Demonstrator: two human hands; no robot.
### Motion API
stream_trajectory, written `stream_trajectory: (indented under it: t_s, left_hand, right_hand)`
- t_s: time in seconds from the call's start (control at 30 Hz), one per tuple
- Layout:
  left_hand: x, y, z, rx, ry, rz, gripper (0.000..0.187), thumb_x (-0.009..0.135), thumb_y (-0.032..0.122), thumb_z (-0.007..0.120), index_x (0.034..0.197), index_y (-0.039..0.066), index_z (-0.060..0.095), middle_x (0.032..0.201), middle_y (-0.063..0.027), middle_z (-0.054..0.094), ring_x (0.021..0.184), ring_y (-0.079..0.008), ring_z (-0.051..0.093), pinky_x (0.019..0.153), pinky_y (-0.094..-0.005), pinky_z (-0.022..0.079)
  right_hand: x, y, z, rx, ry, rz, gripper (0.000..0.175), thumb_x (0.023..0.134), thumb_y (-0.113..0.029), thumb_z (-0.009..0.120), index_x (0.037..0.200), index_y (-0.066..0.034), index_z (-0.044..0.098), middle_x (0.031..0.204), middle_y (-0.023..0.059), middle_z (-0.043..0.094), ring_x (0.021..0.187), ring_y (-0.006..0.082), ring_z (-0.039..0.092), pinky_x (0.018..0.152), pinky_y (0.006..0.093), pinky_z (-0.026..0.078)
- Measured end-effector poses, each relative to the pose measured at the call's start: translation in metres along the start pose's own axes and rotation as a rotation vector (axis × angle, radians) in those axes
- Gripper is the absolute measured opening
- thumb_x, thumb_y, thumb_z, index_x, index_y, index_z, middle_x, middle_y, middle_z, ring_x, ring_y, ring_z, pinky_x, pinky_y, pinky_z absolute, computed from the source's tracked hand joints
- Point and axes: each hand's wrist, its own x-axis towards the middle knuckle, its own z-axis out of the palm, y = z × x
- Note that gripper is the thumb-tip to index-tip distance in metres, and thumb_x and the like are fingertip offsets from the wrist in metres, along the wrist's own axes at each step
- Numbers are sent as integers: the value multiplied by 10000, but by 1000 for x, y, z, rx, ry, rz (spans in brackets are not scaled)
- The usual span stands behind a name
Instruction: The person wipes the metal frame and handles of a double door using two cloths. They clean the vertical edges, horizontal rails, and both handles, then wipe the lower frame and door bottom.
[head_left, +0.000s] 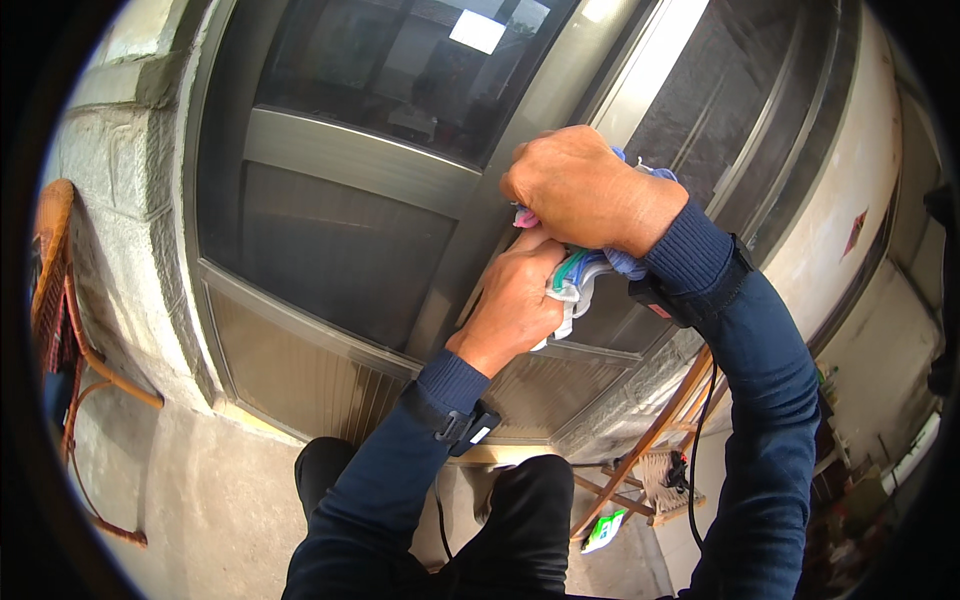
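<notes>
Both of my hands grip one bunched cloth (576, 279), which is white with blue, green and pink parts. My left hand (517, 296) is closed around its lower end, and white folds hang out below the fingers. Just above and to the right, my right hand (585, 187) is closed on the upper part, with a pink bit showing under the fingers. Blue folds show behind the right wrist. The two fists nearly touch, in front of the metal frame of a glazed door (457, 247). Much of the cloth is hidden by the hands.
A rattan chair (90, 360) stands by the rough stone wall (120, 195) at left. On the lower right are a wooden folding frame (637, 450), a woven-seat stool (664, 480) and a green-and-white packet (603, 531) on the floor. Dark cables hang from devices strapped to my wrists.
</notes>
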Motion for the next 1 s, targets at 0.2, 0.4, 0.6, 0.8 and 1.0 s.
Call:
stream_trajectory:
  t_s: [0.2, 0.4, 0.6, 0.8, 1.0]
  left_hand:
    - [0, 2, -5, 15, -98, -100, 220, 902, 24, 777, 1108, -37, 729, 1181, -211, 685, 1012, -495, 695, 847, -524, 551]
    - [-1, 6, -11, -34, -163, -98, 251, 925, -79, 718, 1172, -59, 756, 1193, -164, 678, 1025, -317, 740, 921, -364, 577]
    - [1, 14, -13, -64, -169, -77, 260, 948, -101, 692, 1199, -70, 754, 1208, -147, 672, 1069, -286, 732, 969, -339, 562]
    - [4, 22, -17, -26, -210, -84, 112, 944, -96, 719, 1050, -60, 708, 1188, -141, 666, 998, -255, 694, 871, -339, 530]
    - [4, 22, -19, -11, -240, -121, 201, 964, -80, 744, 1164, -54, 741, 1259, -133, 685, 1081, -231, 709, 945, -325, 541]
  right_hand:
    - [-28, 24, 4, -29, 349, 194, 208, 857, -105, 833, 1039, -32, 762, 976, 178, 738, 951, 420, 767, 795, 505, 618]
    - [-99, 14, 32, 456, 797, 600, 182, 951, 0, 793, 1096, 2, 684, 926, 183, 695, 816, 336, 713, 753, 424, 563]
    - [-94, -22, 86, 889, 926, 764, 204, 962, -56, 828, 1067, -5, 661, 844, 129, 694, 771, 169, 634, 720, 376, 551]
    - [-81, -44, 101, 1003, 982, 755, 190, 943, -23, 823, 974, -10, 636, 799, 4, 586, 795, 74, 521, 672, 326, 487]
    - [-84, -26, 96, 899, 942, 708, 186, 883, -12, 781, 996, 42, 644, 930, 275, 724, 845, 478, 738, 769, 507, 579]
